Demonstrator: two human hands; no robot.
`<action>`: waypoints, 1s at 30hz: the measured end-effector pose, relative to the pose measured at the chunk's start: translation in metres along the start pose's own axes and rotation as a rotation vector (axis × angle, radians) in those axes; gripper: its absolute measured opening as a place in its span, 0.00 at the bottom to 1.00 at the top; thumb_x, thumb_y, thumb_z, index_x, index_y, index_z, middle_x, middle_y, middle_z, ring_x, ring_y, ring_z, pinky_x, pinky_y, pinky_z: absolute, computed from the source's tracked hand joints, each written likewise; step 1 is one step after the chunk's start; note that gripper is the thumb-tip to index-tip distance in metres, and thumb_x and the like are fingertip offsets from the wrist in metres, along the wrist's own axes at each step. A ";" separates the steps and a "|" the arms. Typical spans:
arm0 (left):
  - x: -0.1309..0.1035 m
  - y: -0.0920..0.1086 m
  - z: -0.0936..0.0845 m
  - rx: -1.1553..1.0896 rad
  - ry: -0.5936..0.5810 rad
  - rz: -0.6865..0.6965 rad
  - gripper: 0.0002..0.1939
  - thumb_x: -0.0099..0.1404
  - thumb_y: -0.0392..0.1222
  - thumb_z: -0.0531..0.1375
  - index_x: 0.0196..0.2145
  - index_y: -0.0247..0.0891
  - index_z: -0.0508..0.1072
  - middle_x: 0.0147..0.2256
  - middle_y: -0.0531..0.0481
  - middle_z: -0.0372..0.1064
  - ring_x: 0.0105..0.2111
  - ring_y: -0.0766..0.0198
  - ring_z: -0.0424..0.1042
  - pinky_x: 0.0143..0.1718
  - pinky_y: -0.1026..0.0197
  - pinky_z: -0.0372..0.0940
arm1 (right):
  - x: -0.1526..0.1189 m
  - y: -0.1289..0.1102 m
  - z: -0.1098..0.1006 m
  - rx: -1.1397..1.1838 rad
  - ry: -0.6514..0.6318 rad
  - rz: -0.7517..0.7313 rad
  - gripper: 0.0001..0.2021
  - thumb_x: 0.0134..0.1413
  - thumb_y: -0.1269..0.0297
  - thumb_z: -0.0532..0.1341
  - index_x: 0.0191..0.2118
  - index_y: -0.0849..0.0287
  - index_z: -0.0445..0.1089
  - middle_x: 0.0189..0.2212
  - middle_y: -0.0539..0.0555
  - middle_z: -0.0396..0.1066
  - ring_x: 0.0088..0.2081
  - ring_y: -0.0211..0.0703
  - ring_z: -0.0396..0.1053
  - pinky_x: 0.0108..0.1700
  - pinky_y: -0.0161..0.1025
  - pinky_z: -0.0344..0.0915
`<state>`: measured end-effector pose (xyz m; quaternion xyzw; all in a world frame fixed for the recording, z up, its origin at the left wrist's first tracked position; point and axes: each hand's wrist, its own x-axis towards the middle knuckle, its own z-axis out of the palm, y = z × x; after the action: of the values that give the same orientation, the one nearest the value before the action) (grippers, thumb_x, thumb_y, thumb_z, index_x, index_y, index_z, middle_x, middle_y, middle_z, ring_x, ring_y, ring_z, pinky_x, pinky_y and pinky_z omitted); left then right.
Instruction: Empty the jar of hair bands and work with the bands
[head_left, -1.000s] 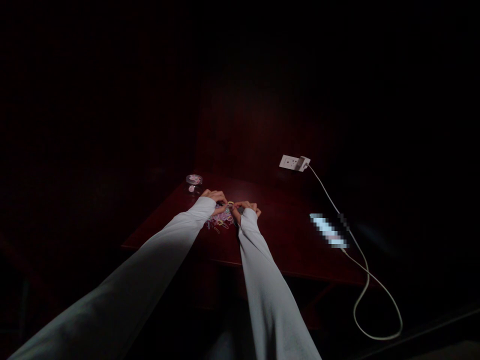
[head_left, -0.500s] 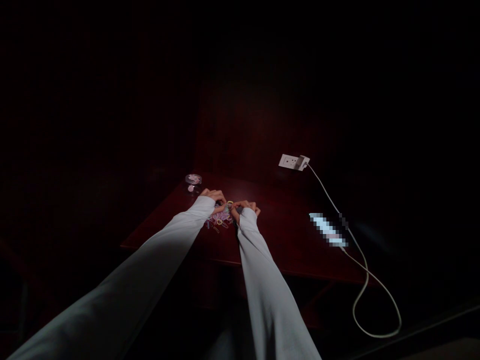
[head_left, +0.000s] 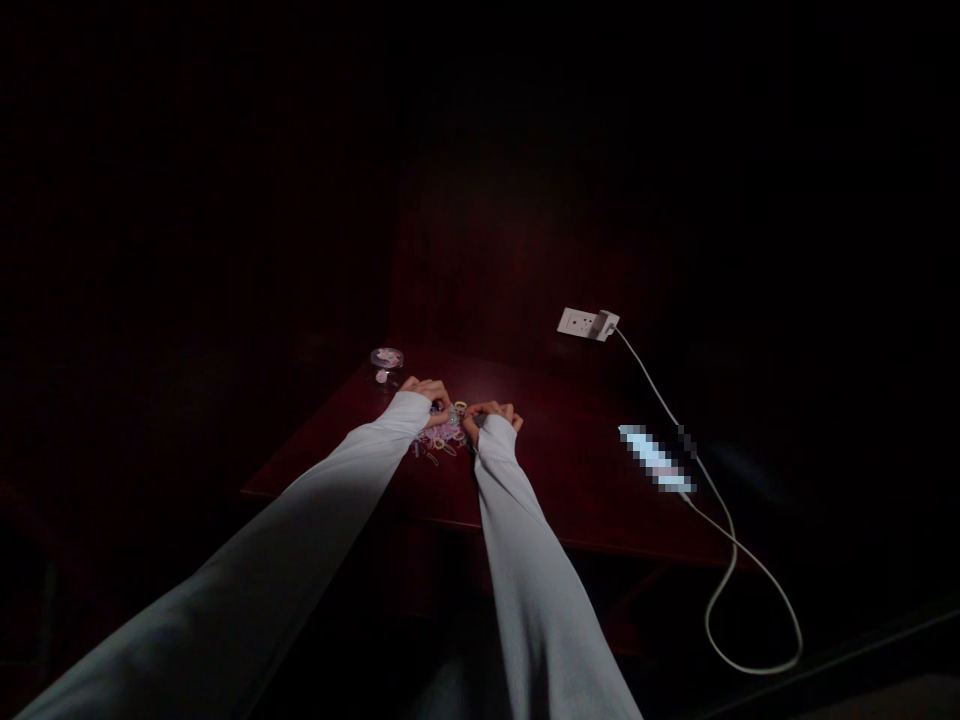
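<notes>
A small heap of colourful loops, which look like hair ties (head_left: pixel 444 434), lies on the dark red table (head_left: pixel 585 490). Purple, pink and yellow ones show. At the heap's left edge is my left hand (head_left: pixel 429 393), its fingers bent and thumb close to the fingertips. My right hand (head_left: pixel 492 415) faces it from the right, with thumb and forefinger pinched together at the loops. What either pinch holds is too small and dim to make out. Part of the heap is hidden behind my left hand and sleeve.
A clear round container (head_left: pixel 387 362) with pinkish things stands at the table's back left. On the right lies a lit, blurred device (head_left: pixel 656 460), joined by a white cable (head_left: pixel 720 490) to a charger in the wall socket (head_left: pixel 579 323). The cable loops past the table edge.
Both hands stay almost where they were. My right-hand fingers have shifted very slightly to the right. The heap looks nearly the same.
</notes>
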<state>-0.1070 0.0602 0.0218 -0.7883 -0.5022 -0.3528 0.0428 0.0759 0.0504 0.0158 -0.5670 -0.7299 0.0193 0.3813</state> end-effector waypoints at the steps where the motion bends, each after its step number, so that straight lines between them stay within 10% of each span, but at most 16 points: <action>1: 0.000 0.001 0.000 0.003 0.003 -0.005 0.01 0.58 0.37 0.65 0.28 0.39 0.76 0.33 0.52 0.76 0.37 0.61 0.71 0.43 0.56 0.54 | 0.000 0.000 0.000 -0.006 0.006 0.004 0.04 0.56 0.64 0.64 0.34 0.51 0.78 0.38 0.50 0.78 0.48 0.49 0.63 0.48 0.44 0.46; 30: -0.005 0.007 -0.015 -0.056 -0.032 0.096 0.07 0.65 0.39 0.59 0.34 0.40 0.78 0.38 0.50 0.76 0.41 0.60 0.74 0.45 0.55 0.56 | 0.005 0.004 -0.004 0.087 0.046 0.163 0.06 0.55 0.62 0.63 0.35 0.50 0.79 0.39 0.50 0.78 0.49 0.50 0.63 0.50 0.45 0.47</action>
<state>-0.1100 0.0469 0.0318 -0.8181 -0.4542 -0.3515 0.0298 0.0810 0.0544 0.0194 -0.6078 -0.6707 0.0689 0.4195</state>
